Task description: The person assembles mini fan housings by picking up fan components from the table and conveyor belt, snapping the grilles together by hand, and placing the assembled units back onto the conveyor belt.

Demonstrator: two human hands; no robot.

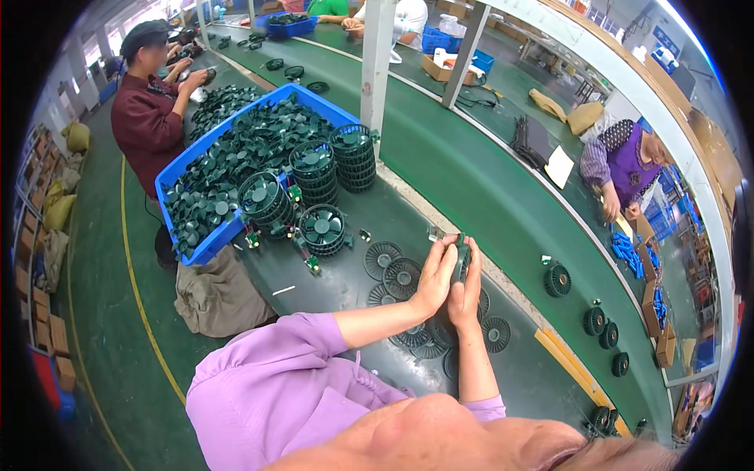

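My left hand (434, 276) and my right hand (466, 289) press flat against each other's sides of a dark green fan housing (462, 257), held edge-up between the palms. A small metallic bit sticks out by the left fingertips. Below and around my hands, several round dark fan grilles (403, 278) lie loose on the dark worktable (349, 286). Left of them stand several stacks of round fan housings (323, 228), the nearest showing a green blade wheel inside. Small circuit boards (312, 264) on wires hang from these stacks.
A large blue bin (206, 250) of green fan blades stands at the left. Beyond the table runs a green conveyor belt (487, 212) carrying fan units (557, 280). A white post (378, 71) rises beside it. Co-workers sit at left and right. A draped cloth (220, 294) hangs near the bin.
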